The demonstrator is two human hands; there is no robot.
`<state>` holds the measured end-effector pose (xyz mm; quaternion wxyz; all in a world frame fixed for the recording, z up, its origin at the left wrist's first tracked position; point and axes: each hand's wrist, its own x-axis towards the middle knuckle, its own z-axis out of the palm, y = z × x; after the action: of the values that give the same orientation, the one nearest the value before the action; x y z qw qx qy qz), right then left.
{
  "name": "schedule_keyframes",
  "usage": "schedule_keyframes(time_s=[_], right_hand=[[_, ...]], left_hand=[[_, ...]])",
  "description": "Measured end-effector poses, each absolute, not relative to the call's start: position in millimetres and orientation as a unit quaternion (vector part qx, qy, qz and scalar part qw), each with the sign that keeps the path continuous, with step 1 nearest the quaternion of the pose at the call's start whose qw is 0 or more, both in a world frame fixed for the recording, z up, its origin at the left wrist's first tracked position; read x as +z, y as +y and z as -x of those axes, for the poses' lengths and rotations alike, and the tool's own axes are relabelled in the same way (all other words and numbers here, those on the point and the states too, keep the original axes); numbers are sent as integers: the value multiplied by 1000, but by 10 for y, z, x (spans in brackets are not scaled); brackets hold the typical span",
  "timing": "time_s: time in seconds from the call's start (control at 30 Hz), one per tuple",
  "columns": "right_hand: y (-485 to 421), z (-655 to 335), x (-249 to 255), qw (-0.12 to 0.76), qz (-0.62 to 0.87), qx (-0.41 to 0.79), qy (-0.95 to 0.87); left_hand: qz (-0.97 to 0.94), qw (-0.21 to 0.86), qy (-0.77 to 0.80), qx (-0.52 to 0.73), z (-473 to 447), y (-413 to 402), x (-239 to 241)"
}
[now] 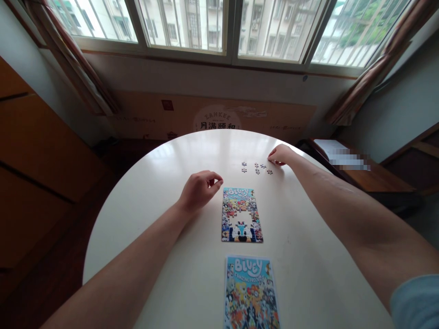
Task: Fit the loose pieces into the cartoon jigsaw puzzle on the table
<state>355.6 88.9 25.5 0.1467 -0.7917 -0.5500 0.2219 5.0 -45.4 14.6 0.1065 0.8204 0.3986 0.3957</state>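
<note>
My left hand (200,189) rests on the table by the top left corner of a partly filled jigsaw puzzle (240,205). Its fingers are curled, with thumb and index tips together; anything between them is too small to make out. At the far right, my right hand (280,155) is closed in a pinch on what looks like a small puzzle piece, mostly hidden by the fingertips. Several loose puzzle pieces (257,171) lie just left of it. The puzzle has a gap right of its middle, where the pale backing shows.
A colourful "Bluey" picture sheet (252,292) lies nearest me on the round white table (154,183). Beyond the table are a printed cardboard panel (274,119) and windows. To the right stands a wooden surface (384,176) with papers on it.
</note>
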Motion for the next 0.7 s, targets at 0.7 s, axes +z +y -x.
schedule_keyframes(time_s=[0.7], right_hand=[[791,-3484,348,187,754,124,-618]], left_hand=[[-816,103,401,403,-28,-425,127]])
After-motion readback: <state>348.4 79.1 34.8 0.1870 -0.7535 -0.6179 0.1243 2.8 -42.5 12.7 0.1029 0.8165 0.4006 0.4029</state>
